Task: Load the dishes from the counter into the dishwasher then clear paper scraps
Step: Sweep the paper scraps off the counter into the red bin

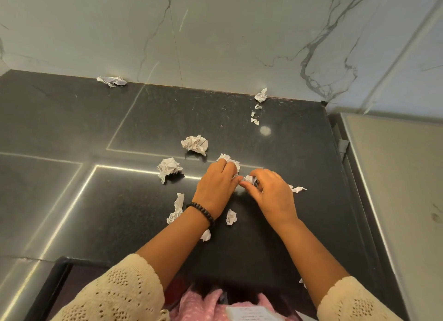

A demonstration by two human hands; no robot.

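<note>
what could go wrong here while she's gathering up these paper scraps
1. Both hands, left hand and right hand, already grip crumpled paper, so reaching for more may spill some.
2. The far scrap and the tiny bits near the wall are easily missed.
3. The scrap under the left forearm may get brushed away.

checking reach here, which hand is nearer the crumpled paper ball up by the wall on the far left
Left. The left hand sits right of and well below the far-left paper ball; the right hand lies farther right still, beyond the left hand.
</note>
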